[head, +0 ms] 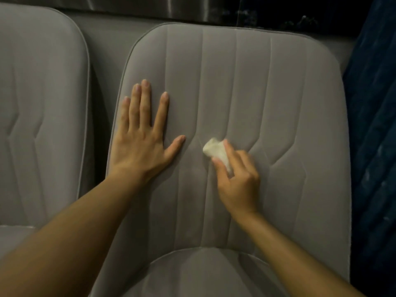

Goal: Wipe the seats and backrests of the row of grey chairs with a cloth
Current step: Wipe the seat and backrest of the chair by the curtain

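Observation:
A grey padded chair backrest (267, 86) with stitched vertical seams fills the middle of the head view. Its seat (192, 273) shows at the bottom. My left hand (141, 136) lies flat on the left part of the backrest, fingers straight and spread. My right hand (237, 179) pinches a small bunched white cloth (214, 150) and holds it against the middle of the backrest. A second grey chair backrest (40, 103) stands to the left, apart from the first by a narrow gap.
A dark blue curtain (375, 125) hangs along the right edge beside the chair. Behind the chair tops runs a dark shiny strip (192, 7). The seat of the left chair (15, 234) shows at the lower left.

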The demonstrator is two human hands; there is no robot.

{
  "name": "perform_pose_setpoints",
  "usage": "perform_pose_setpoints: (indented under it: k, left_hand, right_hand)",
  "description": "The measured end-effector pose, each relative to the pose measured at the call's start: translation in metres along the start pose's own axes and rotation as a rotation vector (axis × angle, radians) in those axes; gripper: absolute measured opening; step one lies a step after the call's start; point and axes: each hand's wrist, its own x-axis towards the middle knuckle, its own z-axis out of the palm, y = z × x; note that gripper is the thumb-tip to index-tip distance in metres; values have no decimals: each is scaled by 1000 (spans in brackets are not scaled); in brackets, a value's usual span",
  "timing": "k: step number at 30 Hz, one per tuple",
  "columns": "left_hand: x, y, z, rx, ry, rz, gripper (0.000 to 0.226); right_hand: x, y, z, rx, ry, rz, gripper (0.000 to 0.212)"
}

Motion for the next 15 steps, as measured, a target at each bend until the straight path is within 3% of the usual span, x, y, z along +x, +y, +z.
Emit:
perform_pose_setpoints:
  k: [4, 8, 11, 15]
  left_hand:
    - [0, 0, 0, -13, 6, -6, 84]
    - [0, 0, 1, -18, -1, 5, 85]
    - [-1, -1, 0, -22, -2, 11, 84]
    - [-1, -1, 2, -14, 7, 12, 84]
  right_hand:
    - [29, -3, 11, -20, 99, 23, 37]
    - [-38, 1, 21, -128, -64, -79, 35]
    - [-92, 3, 18, -61, -184, -82, 34]
    - [-91, -1, 9, 42, -220, -24, 38]
